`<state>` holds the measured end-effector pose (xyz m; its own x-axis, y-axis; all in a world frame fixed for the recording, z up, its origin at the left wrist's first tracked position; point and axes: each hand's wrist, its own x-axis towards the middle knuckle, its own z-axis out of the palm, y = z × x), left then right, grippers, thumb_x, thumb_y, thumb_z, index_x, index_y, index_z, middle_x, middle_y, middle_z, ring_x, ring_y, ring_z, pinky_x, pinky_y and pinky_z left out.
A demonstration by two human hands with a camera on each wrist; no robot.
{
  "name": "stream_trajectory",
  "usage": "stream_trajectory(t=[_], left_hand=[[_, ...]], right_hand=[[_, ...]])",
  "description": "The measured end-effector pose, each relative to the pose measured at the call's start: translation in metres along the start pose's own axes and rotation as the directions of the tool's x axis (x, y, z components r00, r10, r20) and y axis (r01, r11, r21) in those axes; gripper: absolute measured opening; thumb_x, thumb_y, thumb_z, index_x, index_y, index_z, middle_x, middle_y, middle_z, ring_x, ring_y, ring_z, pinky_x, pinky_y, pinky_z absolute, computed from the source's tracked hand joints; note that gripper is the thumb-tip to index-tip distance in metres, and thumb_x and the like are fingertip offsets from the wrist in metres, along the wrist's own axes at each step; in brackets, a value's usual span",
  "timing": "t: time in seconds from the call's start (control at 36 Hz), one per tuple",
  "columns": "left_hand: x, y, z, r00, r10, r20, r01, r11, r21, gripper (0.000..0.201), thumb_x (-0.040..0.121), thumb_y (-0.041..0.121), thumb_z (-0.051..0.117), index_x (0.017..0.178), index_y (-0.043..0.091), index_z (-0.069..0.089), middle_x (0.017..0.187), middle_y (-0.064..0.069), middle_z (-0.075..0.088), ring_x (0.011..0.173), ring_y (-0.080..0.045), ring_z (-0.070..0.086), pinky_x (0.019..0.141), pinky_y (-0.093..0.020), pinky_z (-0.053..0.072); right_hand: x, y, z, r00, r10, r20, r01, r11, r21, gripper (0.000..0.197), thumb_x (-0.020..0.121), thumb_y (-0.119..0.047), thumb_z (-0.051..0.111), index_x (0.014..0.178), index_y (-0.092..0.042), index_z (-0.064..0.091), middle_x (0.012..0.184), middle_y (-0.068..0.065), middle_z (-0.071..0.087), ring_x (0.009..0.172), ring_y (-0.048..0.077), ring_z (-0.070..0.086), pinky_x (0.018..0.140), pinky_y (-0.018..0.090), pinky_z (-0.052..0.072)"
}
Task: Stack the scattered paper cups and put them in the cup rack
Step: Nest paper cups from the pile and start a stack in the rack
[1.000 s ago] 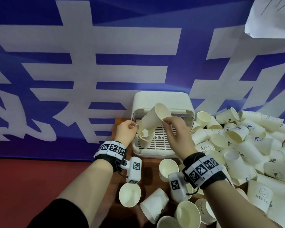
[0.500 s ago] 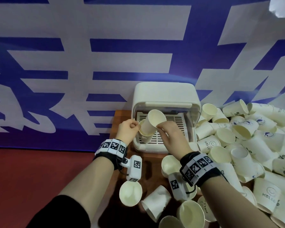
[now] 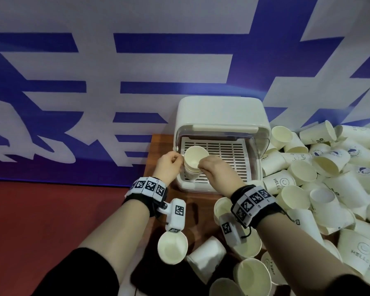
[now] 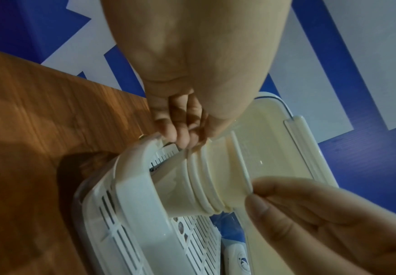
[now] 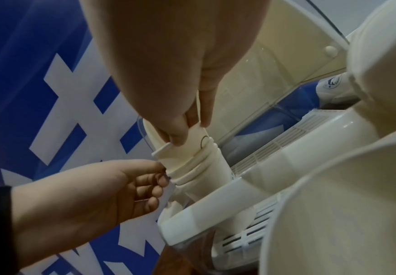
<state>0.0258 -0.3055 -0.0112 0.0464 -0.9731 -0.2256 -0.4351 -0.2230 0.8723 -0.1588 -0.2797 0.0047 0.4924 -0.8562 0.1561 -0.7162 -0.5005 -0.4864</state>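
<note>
At centre frame the left hand [image 3: 168,167] pinches the cup stack [image 3: 193,167] steady in the cup rack [image 3: 219,116] while the right hand [image 3: 217,169] pinches the top cup's rim [image 5: 162,149], probably seating it.

wooden table [image 3: 158,144] | blue-white banner [image 3: 115,82] behind | red floor [image 3: 41,210] left

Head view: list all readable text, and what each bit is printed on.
"HELLO": on a paper cup just right of the cup rack.
"HELLO": on another cup at lower right.
Round blue logos on pile cups: too small to read.
Big blue characters on the wall banner: cropped, unreadable.
Wristband squares: coded patterns, no words.
</note>
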Motion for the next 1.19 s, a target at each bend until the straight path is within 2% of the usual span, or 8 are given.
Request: stream_trajectory(t=[0.14, 0.25, 0.42, 0.67, 0.81, 0.94, 1.03, 1.19], left_hand=[[-0.002, 0.000, 0.001, 1.000, 0.016, -0.017, -0.017, 0.999, -0.047, 0.019, 0.099, 0.031, 0.047, 0.093, 0.018, 0.059, 0.075, -0.003, 0.063, 0.063, -0.013, 0.058, 0.072, -0.033, 0.051], [-0.003, -0.005, 0.003, 1.000, 0.014, 0.009, -0.013, 0.997, -0.073, 0.015, 0.095, 0.033, 0.054, 0.100, 0.020, 0.059, 0.082, 0.001, 0.065, 0.063, -0.009, 0.059, 0.068, -0.027, 0.050], [-0.001, -0.007, 0.003, 1.000, 0.004, 0.005, -0.004, 0.998, -0.063, 0.014, 0.095, 0.027, 0.056, 0.104, 0.017, 0.057, 0.084, 0.003, 0.064, 0.065, -0.008, 0.061, 0.067, -0.023, 0.049], [0.001, -0.011, 0.004, 1.000, -0.003, -0.014, 0.003, 1.000, -0.024, 0.012, 0.094, 0.029, 0.057, 0.098, 0.018, 0.054, 0.085, 0.001, 0.064, 0.068, -0.008, 0.061, 0.066, -0.022, 0.047], [0.001, -0.010, 0.005, 1.000, -0.020, -0.015, 0.020, 1.000, 0.000, 0.011, 0.093, 0.031, 0.058, 0.090, 0.021, 0.055, 0.074, 0.002, 0.064, 0.067, -0.010, 0.059, 0.076, -0.031, 0.052], [-0.002, -0.003, -0.003, 0.999, -0.033, -0.021, 0.035, 0.997, 0.071, 0.026, 0.090, 0.041, 0.061, 0.101, 0.018, 0.055, 0.082, 0.000, 0.064, 0.078, -0.017, 0.062, 0.072, -0.029, 0.050], [-0.007, -0.002, -0.010, 0.997, -0.016, -0.078, 0.019, 0.999, 0.034, 0.028, 0.088, 0.045, 0.062, 0.099, 0.021, 0.056, 0.085, -0.003, 0.066, 0.081, -0.018, 0.064, 0.077, -0.034, 0.055], [-0.031, 0.004, -0.018, 0.997, 0.026, 0.075, -0.032, 0.996, 0.082, 0.009, 0.089, 0.031, 0.064, 0.083, 0.025, 0.060, 0.080, -0.002, 0.064, 0.075, -0.016, 0.061, 0.073, -0.031, 0.052]], right_hand=[[0.000, 0.005, 0.002, 0.995, 0.062, 0.074, -0.065, 0.997, 0.038, 0.021, 0.094, -0.010, 0.054, 0.106, -0.001, 0.069, 0.138, 0.020, 0.048, 0.130, 0.034, 0.043, 0.112, 0.035, 0.029], [0.000, 0.006, -0.001, 0.989, 0.132, 0.067, -0.140, 0.981, 0.132, 0.019, 0.093, -0.012, 0.057, 0.102, -0.002, 0.071, 0.152, 0.022, 0.025, 0.139, 0.032, 0.031, 0.115, 0.032, 0.022], [0.007, 0.004, -0.005, 0.962, 0.222, 0.161, -0.245, 0.959, 0.141, 0.020, 0.096, -0.014, 0.053, 0.105, -0.005, 0.068, 0.144, 0.015, 0.042, 0.125, 0.031, 0.047, 0.099, 0.027, 0.033], [0.012, 0.009, 0.002, 0.947, 0.294, 0.129, -0.302, 0.952, 0.043, 0.017, 0.094, -0.027, 0.053, 0.102, -0.020, 0.067, 0.151, -0.001, 0.036, 0.118, 0.021, 0.056, 0.088, 0.034, 0.047], [0.010, 0.007, 0.002, 0.942, 0.306, 0.137, -0.320, 0.943, 0.093, 0.016, 0.094, -0.025, 0.054, 0.101, -0.017, 0.066, 0.151, 0.002, 0.035, 0.127, 0.020, 0.049, 0.091, 0.036, 0.046], [0.008, 0.003, -0.005, 0.931, 0.329, 0.159, -0.348, 0.931, 0.111, 0.044, 0.094, -0.025, 0.055, 0.136, -0.016, 0.044, 0.145, 0.005, 0.043, 0.123, 0.023, 0.049, 0.095, 0.028, 0.038], [0.004, 0.000, -0.012, 0.929, 0.341, 0.145, -0.364, 0.914, 0.178, 0.058, 0.093, -0.024, 0.057, 0.143, -0.013, 0.031, 0.146, 0.006, 0.038, 0.126, 0.024, 0.046, 0.101, 0.033, 0.039], [-0.009, -0.005, -0.022, 0.920, 0.373, 0.121, -0.389, 0.908, 0.158, 0.063, 0.092, -0.017, 0.056, 0.147, -0.014, 0.025, 0.149, 0.008, 0.036, 0.129, 0.025, 0.044, 0.105, 0.036, 0.038]])
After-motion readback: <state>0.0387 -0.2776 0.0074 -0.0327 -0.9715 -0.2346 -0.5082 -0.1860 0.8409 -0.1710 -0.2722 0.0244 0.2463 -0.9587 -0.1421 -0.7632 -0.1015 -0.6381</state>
